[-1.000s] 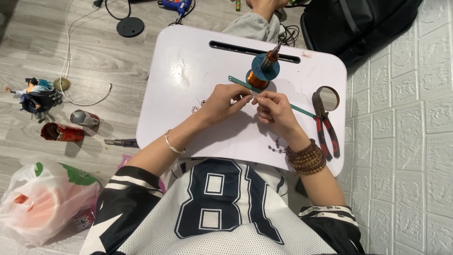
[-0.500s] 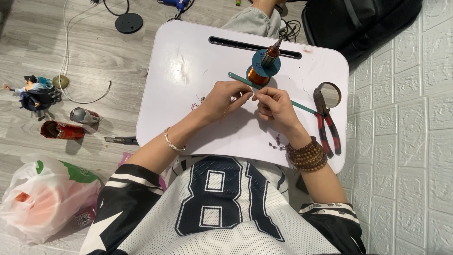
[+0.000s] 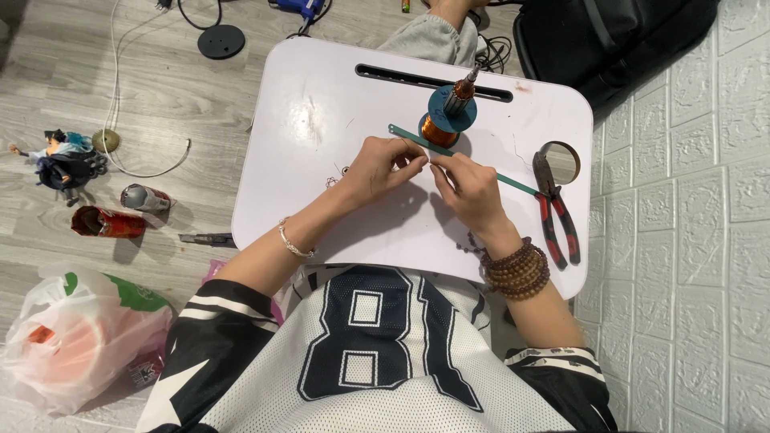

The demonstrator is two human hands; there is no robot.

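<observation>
**Fine-wire handling at the copper coil**

Left hand (image 3: 383, 166) and right hand (image 3: 469, 186) are pinching a barely visible thin wire together, just below the copper-wound coil with blue disc (image 3: 446, 116) on the white counter (image 3: 321, 104). Excess tension is risking snapping it or toppling the coil.

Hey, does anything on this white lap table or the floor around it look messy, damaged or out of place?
Mostly floor clutter: a red can lies on its side beside a toppled figurine, with a loose white cable nearby. The white lap table shows scuffs and smudges. Both hands work at the middle of the table, nothing spilled.
</observation>
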